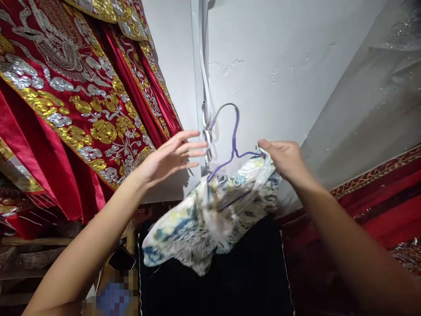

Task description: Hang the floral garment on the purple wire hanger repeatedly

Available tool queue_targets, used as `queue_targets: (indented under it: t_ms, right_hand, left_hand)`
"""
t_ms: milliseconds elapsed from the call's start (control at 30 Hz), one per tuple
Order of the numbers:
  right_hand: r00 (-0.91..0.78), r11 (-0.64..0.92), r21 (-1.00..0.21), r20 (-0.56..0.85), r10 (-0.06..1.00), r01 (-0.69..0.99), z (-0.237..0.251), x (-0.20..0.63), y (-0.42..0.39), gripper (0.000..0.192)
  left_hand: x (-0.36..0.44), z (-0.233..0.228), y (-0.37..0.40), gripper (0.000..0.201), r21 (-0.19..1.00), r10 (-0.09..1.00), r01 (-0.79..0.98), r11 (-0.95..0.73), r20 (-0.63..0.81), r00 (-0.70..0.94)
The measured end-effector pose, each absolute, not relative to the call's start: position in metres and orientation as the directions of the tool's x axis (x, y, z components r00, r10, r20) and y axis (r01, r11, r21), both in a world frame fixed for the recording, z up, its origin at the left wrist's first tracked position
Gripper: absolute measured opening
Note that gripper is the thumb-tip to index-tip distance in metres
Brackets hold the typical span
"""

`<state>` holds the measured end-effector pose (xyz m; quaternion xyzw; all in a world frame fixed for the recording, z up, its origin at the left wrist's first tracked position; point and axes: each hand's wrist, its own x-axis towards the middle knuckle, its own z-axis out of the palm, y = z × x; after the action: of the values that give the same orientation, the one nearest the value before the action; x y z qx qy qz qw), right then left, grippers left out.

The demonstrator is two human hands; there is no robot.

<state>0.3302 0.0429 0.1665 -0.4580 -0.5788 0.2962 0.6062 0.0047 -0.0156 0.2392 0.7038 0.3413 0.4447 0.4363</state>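
While the purple hanger (234,145) hangs in the air before the white wall (279,66), a patterned cloth (210,215) in white, blue and yellow is draped over its lower bar and falls in loose folds below. The cloth sits unevenly: most of it bunches toward the left and low, and only a small part reaches the right shoulder of the hanger.

At that right end the right hand (284,160) is closed, pinching the cloth together with the wire of the hanger between thumb and fingers. The left hand (171,158) is open, fingers stretched out and a little spread, holding nothing; it is near the hook of the hanger but apart from it. Just behind the hook, a white strap (204,87) with a loop runs down the wall.

To my judgement, the step in hand is to arrange the cloth on the hanger, which looks only half done. The next move seems to call for the free hand to catch the hook or the loose left side, so the hanger does not tip and the cloth does not slide off.

Further out, red robes (82,109) with gold and silver embroidery hang on the left. Below lies a dark surface (246,272), and a red patterned fabric (378,206) is on the right.
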Motion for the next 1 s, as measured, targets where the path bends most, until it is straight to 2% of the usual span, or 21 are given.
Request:
queue_targets:
  t_ms: [100,200,333,467,600,667,767,833,900,967,1000]
  right_hand:
    - [0.280,0.288,-0.941,0.328,0.902,0.176,0.170,0.347,0.061,0.045]
    - [0.347,0.105,-0.988,0.138,0.928,0.110,0.178,0.350,0.078,0.042]
    - [0.389,-0.085,-0.991,-0.038,0.921,0.103,0.198,0.344,0.093,0.045]
    - [0.337,-0.163,-0.964,-0.084,0.938,0.212,0.219,0.333,0.095,0.045]
    - [0.150,0.006,-0.989,0.028,0.988,0.147,0.225,0.319,0.078,0.036]
    - [0.066,0.137,-0.979,0.148,0.987,0.153,0.219,0.315,0.065,0.032]
    - [0.024,0.366,-0.891,0.386,0.922,0.269,0.202,0.313,0.046,0.030]
    - [0.039,0.486,-0.792,0.536,0.843,0.370,0.189,0.311,0.035,0.031]
    - [0.068,0.549,-0.690,0.649,0.758,0.471,0.174,0.305,0.025,0.039]
    - [0.065,0.575,-0.641,0.694,0.717,0.509,0.156,0.292,0.014,0.052]
    - [0.028,0.587,-0.654,0.679,0.734,0.477,0.144,0.284,0.008,0.055]
  left_hand:
    - [-0.014,0.217,-0.010,0.060,0.971,0.931,0.065,-0.231,0.202,0.303]
    - [-0.026,0.195,-0.001,0.067,0.972,0.970,-0.076,-0.222,0.228,0.090]
    - [-0.028,0.181,0.012,0.045,0.943,0.964,-0.210,-0.258,0.267,0.014]
    - [-0.026,0.176,0.017,0.034,0.891,0.928,-0.263,-0.370,0.340,-0.153]
    - [-0.031,0.165,0.017,0.025,0.829,0.858,-0.308,-0.467,0.341,-0.383]
    - [-0.034,0.155,0.016,0.023,0.813,0.824,-0.305,-0.496,0.330,-0.460]
    - [-0.038,0.137,0.010,0.026,0.802,0.798,-0.304,-0.515,0.319,-0.510]
    - [-0.036,0.122,0.005,0.029,0.807,0.822,-0.341,-0.482,0.282,-0.494]
    - [-0.028,0.103,-0.002,0.033,0.850,0.887,-0.375,-0.371,0.204,-0.415]
    - [-0.014,0.081,-0.010,0.037,0.911,0.953,-0.361,-0.202,0.098,-0.286]
    - [-0.005,0.069,-0.014,0.040,0.935,0.975,-0.334,-0.120,0.048,-0.216]
